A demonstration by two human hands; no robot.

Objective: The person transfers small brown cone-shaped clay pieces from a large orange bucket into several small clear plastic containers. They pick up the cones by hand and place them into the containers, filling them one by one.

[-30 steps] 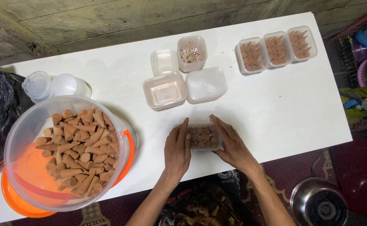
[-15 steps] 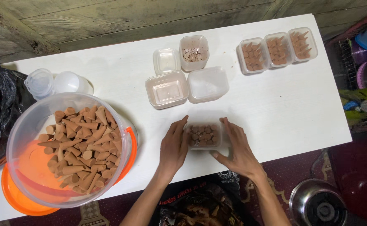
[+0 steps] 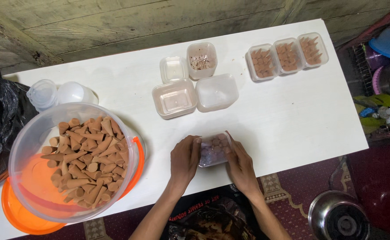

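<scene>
Small clear plastic box of brown cones (image 3: pixel 214 149): clasped between left hand (image 3: pixel 184 161) and right hand (image 3: pixel 240 165), near white desk (image 3: pixel 292 115) front edge. Bare desk rightward; large clear cone-filled bucket (image 3: pixel 72 162) crowds left.

Clear glossy plastic box (image 3: pixel 214 150); matt white table (image 3: pixel 292 120); rough weathered wood wall (image 3: pixel 159 22).

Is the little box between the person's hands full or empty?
Full: brown cones fill the small clear box, seen through its plastic, between the left hand and right hand.
</scene>
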